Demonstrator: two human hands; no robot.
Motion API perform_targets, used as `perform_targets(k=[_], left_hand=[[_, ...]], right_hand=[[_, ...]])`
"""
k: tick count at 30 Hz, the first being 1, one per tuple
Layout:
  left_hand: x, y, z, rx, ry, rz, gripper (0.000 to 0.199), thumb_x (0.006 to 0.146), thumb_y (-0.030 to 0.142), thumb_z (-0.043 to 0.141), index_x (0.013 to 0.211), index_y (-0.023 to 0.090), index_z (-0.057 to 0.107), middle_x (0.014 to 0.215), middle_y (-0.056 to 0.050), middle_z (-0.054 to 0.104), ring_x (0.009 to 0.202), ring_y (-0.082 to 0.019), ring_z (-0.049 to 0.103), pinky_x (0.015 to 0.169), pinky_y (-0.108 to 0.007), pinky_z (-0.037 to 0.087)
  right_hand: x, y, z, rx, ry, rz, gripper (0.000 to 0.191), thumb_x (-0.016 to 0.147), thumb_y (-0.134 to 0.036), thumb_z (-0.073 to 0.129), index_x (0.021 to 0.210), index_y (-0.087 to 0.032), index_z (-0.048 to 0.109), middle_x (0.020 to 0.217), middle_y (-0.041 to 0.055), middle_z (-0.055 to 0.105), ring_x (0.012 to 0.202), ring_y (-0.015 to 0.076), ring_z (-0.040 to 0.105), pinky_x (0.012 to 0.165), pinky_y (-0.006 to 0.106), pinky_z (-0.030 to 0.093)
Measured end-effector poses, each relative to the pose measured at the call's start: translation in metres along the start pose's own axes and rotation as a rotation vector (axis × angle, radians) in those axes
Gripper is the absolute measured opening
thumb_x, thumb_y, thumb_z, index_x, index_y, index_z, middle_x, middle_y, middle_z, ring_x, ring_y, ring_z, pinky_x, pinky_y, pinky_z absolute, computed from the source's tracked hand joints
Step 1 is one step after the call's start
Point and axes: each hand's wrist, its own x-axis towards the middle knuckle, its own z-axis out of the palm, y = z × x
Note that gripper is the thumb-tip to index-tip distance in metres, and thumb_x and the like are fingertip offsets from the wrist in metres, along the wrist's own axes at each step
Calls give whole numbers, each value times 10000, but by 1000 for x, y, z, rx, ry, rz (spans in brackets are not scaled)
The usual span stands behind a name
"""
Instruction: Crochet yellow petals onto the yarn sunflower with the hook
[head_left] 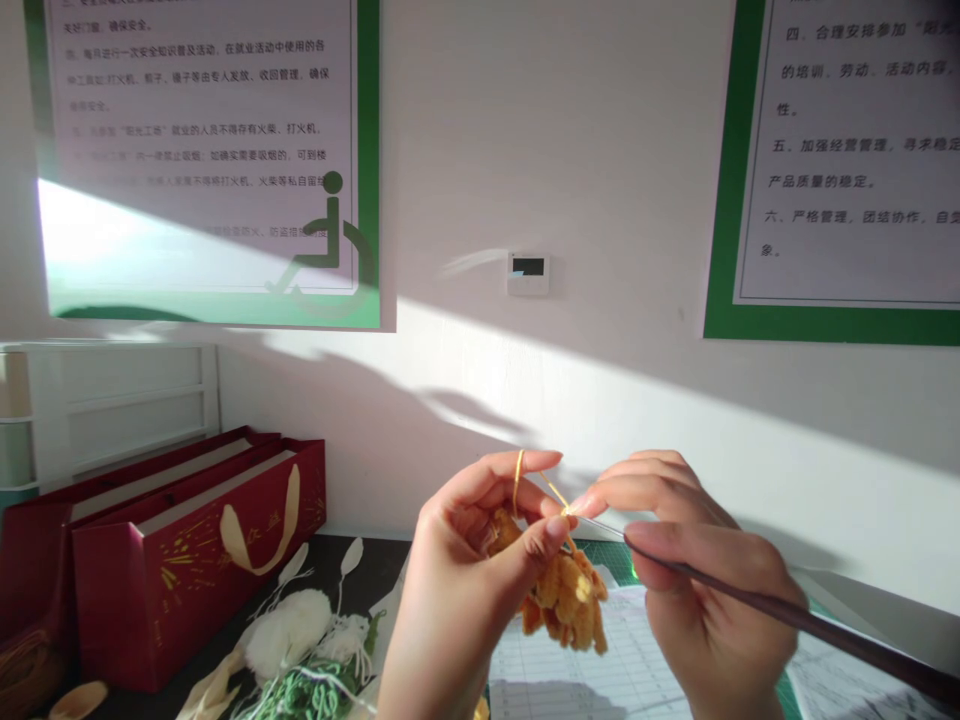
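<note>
The left hand (472, 565) pinched yellow crochetwork (564, 600); at its three o'clock, the right hand (705, 575) pinched a crochet hook (862, 643); finger-looped yarn (519, 470) likely needed even tension

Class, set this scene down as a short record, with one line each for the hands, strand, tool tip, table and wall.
Left hand: pinches a yellow-orange yarn piece
Right hand: grips a dark-handled tool, its thin metal shaft directed at the piece
Yellow strand: looped over the left index finger
Tool tip: too small to tell
Table: red paper bag, white fluffy ball, green yarn, printed sheets
Wall: green-bordered posters, small white device between them
</note>
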Motion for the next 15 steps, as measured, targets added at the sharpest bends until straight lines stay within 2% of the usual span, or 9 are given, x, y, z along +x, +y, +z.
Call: perform_targets(k=[4, 8, 13, 15], left_hand=[[-1, -1, 1, 0, 13, 21, 334, 713, 179, 945, 1027, 161, 833, 709, -22, 703, 609, -106, 603, 551, -175, 486], [-4, 1, 5, -41, 11, -8, 351, 706, 177, 952, 1031, 159, 823, 712, -14, 708, 586, -99, 599, 542, -180, 487], [-3, 5, 8, -141, 13, -47, 393, 663, 143, 977, 1024, 161, 821, 691, 7, 703, 606, -90, 611, 577, -171, 508], [-2, 6, 8, -157, 25, -52, 426, 639, 136, 990, 1030, 160, 821, 699, 8, 711, 617, -95, 629, 599, -180, 519]], right_hand=[[-2, 1, -3, -94, -33, -66, 357, 892, -17, 598, 1147, -266, 616, 1073, 39, 772, 905, 227, 698, 815, 503, 530], [-7, 3, 1, -98, 23, -69, 415, 874, 9, 587, 1168, -280, 630, 1110, 21, 753, 901, 214, 688, 816, 495, 530], [-11, 4, 18, 47, 210, 1, 243, 979, -127, 591, 1141, -289, 670, 1013, 35, 778, 822, 229, 692, 779, 503, 541], [-13, 5, 24, 98, 244, 57, 196, 984, -159, 609, 1103, -296, 681, 958, 29, 773, 819, 235, 689, 788, 506, 543]])
